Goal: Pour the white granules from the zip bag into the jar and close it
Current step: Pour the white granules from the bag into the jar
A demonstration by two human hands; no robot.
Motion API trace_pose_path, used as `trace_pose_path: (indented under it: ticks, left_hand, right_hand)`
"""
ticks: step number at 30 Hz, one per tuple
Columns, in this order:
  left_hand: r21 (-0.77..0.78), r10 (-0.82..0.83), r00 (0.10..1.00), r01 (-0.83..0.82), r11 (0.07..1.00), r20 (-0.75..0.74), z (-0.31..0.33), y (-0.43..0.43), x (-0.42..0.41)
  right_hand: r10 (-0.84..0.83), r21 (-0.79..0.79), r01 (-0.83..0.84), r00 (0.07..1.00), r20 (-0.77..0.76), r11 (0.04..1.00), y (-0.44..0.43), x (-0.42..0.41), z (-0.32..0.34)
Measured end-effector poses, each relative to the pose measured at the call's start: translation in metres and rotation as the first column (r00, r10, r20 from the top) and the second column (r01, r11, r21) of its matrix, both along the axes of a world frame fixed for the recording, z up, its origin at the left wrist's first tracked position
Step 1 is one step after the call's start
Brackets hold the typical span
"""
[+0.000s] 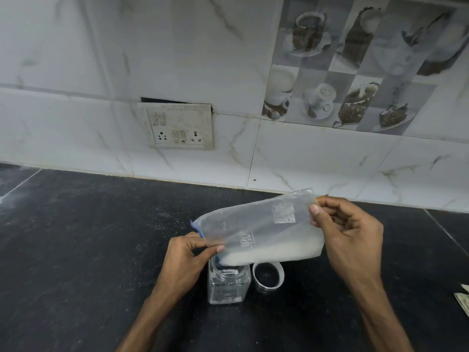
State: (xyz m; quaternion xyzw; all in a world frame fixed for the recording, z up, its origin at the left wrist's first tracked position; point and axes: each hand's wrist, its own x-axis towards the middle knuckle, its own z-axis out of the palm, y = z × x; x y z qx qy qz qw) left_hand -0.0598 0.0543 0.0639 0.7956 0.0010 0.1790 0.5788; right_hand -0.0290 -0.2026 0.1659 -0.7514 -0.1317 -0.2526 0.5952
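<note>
A clear zip bag [258, 224] with a blue seal holds white granules [274, 255] above a speckled black counter [76, 250] and white marbled tiles [76, 47].

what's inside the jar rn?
A few white granules show through the open mouth of the jar; the clear body below looks mostly empty. The zip bag and the left hand cover the mouth's far-left part, so that bit is hidden.

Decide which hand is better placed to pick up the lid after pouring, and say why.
Probably the right hand: the lid lies on the counter just right of the jar, on that hand's side. The left hand pinches the zip bag at its mouth over the jar, farther from the lid.
</note>
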Motion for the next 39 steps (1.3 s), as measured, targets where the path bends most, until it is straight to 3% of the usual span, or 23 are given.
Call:
trace_pose_path:
  ticks: [39]
  left_hand:
    - [-0.019, 0.003, 0.999, -0.003, 1.000, -0.035, -0.001, -0.003, -0.003]
  right_hand:
    - [-0.079, -0.025, 0.080, 0.996, 0.033, 0.997, 0.001, -0.011, -0.006]
